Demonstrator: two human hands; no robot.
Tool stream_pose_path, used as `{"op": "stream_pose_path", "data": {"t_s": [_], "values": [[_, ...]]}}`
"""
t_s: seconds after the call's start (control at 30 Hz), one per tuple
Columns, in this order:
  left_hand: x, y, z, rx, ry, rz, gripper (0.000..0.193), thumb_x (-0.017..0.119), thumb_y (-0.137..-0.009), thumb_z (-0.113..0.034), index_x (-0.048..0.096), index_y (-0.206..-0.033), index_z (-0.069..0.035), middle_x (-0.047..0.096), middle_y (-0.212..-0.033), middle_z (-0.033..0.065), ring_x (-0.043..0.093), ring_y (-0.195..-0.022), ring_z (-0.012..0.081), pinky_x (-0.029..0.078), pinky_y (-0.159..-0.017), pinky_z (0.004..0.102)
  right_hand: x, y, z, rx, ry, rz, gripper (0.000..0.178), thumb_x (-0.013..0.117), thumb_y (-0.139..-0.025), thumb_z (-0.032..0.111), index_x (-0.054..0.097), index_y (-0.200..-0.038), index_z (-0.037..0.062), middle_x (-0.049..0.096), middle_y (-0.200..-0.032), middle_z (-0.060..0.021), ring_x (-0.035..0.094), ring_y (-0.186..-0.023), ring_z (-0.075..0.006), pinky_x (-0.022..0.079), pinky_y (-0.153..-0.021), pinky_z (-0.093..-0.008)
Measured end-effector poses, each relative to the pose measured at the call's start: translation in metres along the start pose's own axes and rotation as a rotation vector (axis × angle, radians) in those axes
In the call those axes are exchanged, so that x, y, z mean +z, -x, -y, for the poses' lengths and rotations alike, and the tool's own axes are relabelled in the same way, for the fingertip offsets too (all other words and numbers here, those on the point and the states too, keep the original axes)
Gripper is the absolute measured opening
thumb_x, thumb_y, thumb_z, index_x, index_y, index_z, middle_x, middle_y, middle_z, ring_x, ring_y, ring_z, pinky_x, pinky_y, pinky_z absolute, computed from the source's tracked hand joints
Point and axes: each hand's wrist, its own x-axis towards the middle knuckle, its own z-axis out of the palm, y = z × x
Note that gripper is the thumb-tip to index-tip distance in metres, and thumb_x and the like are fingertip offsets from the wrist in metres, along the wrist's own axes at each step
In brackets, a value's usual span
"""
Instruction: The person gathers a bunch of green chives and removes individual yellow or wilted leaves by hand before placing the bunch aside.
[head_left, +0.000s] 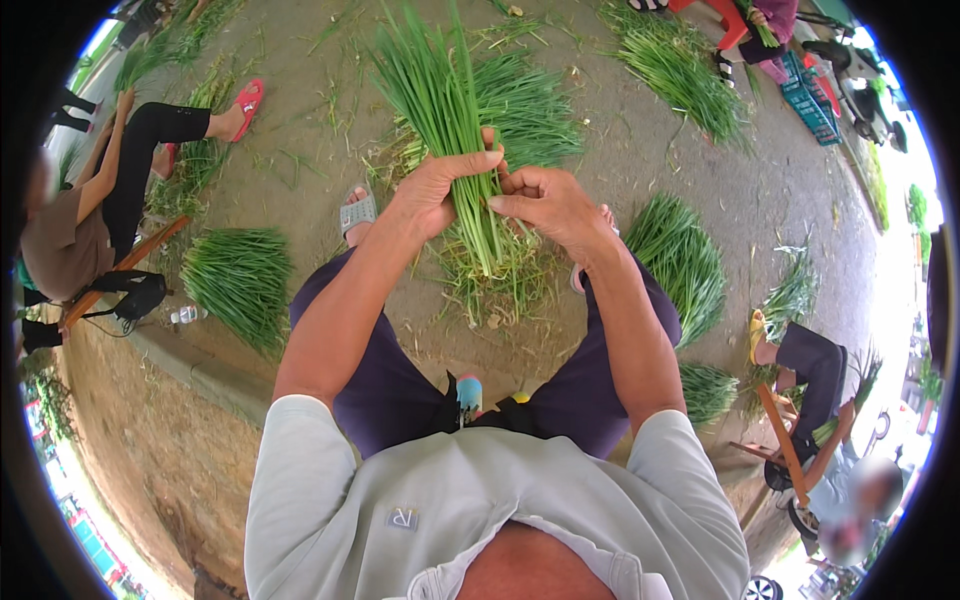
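Observation:
My left hand is wrapped round a thick bunch of garlic chives, its thumb laid across the stalks. The green leaves fan out away from me, and the pale stem ends point back toward my lap. On the bunch's right side my right hand is closed in a pinch against the stems; the exact stalk between its fingertips is too small to tell. Beyond the bunch lies a loose pile of chives. Under the stem ends, yellowish trimmings are heaped on the ground between my feet.
Stacks of chives lie to my left and right, with another heap at far right. A plastic bottle lies by the kerb. Seated people flank me, one on a wooden stool. A teal crate stands far right.

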Motion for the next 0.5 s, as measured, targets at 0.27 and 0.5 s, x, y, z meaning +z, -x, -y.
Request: {"op": "stream_pose_path", "data": {"t_s": [0.27, 0.5], "values": [[0.002, 0.009, -0.011, -0.161, -0.203, 0.087, 0.052, 0.071, -0.081, 0.004, 0.055, -0.130, -0.005, 0.066, -0.108, 0.0115, 0.067, -0.090, 0.0217, 0.056, -0.079, 0.0385, -0.007, 0.004, 0.001, -0.032, -0.059, -0.166, 0.017, 0.070, -0.087, 0.015, 0.067, -0.089, -0.0021, 0.058, -0.067, 0.0005, 0.046, -0.058, -0.0057, 0.035, -0.051, -0.0254], [0.002, 0.011, -0.012, -0.306, -0.237, 0.080, 0.051, 0.071, -0.084, 0.002, 0.053, -0.131, -0.003, 0.067, -0.105, 0.0167, 0.067, -0.079, 0.0182, 0.057, -0.075, 0.0336, -0.015, 0.000, -0.009, -0.146, 0.191, -0.271, 0.018, 0.070, -0.087, 0.015, 0.068, -0.082, -0.0020, 0.058, -0.064, 0.0008, 0.045, -0.058, -0.0052, 0.036, -0.051, -0.0268]]}}
